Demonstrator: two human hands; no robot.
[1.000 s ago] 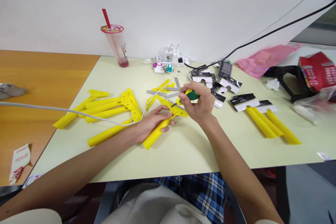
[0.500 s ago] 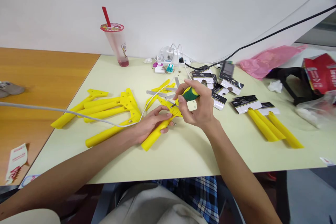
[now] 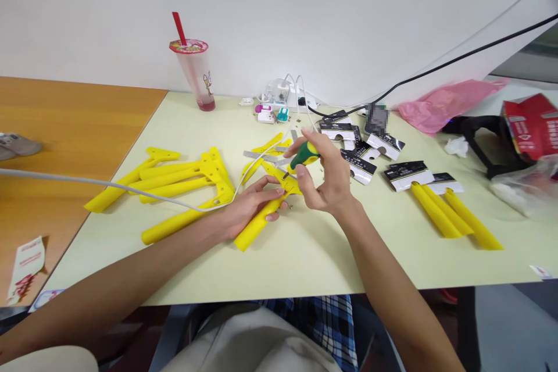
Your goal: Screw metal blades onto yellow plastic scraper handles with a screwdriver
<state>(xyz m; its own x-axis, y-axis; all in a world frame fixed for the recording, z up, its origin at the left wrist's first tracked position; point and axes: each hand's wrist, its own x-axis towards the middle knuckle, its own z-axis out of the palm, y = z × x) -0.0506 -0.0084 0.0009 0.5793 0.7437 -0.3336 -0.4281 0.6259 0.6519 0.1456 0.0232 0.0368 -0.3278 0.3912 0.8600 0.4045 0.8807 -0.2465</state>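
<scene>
My left hand (image 3: pixel 250 206) is closed around the neck of a yellow plastic scraper (image 3: pixel 253 232), whose handle slants toward me. In my right hand (image 3: pixel 331 177) is a stubby green-and-yellow screwdriver (image 3: pixel 306 154), held between thumb and fingers. Its tip meets the scraper's flat head, close to my left fingertips; whether it sits in a screw is too small to tell. Behind the head lie loose yellow head pieces (image 3: pixel 267 143) and flat grey metal strips (image 3: pixel 255 155). More yellow scrapers (image 3: pixel 174 170) are piled left of my left hand.
A white cable (image 3: pixel 152 193) crosses over the pile and my left wrist. A lidded cup (image 3: pixel 196 78) and a power strip (image 3: pixel 283 96) stand at the wall. Black-and-white cards (image 3: pixel 360 167) lie to the right, near carded yellow handles (image 3: pixel 438 209). A pink bag (image 3: pixel 449 104) lies far right.
My right hand has turned, tipping the screwdriver's handle slightly left and more upright, with the index finger raised. The left hand and scraper stay in place.
</scene>
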